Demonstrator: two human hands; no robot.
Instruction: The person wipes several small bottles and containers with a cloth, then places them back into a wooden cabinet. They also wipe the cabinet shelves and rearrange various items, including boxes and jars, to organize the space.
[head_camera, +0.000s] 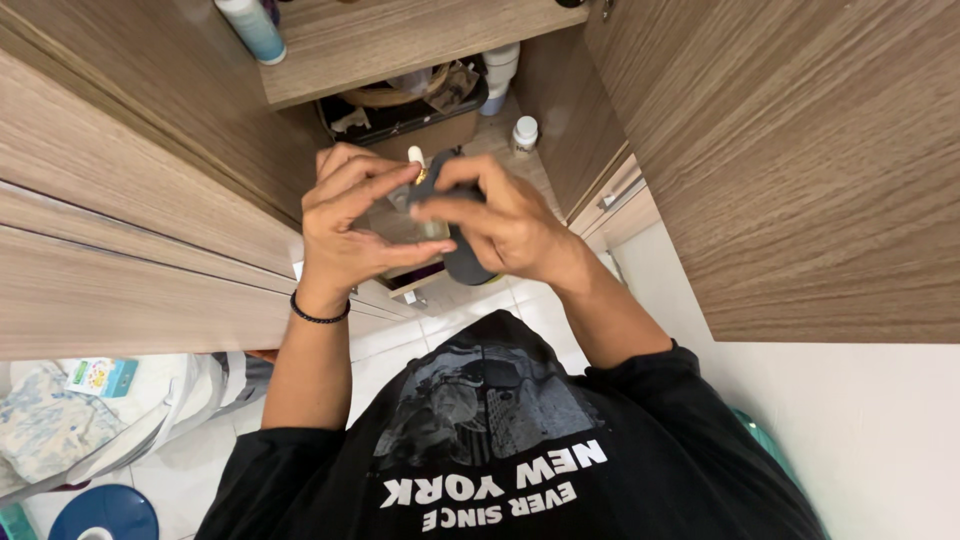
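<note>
Two hands share one small clear bottle (405, 222), held mid-air before the open cabinet shelf (400, 40): our left hand (345, 225) cups its body, our right hand (500, 225) pinches its dark cap (440, 170). We judge it light, rigid, slippery; grip the body.

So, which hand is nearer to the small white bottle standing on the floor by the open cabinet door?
The right hand. It is below and just left of the small white bottle in the picture. The left hand is farther left, beyond the right one.

Premises: a home bathroom or utility corner. Evidence: wood-grain cabinet doors (800, 150), white floor tiles (400, 350), toiletry bottle (250, 28) on shelf (400, 40), laundry heap (50, 420).
</note>
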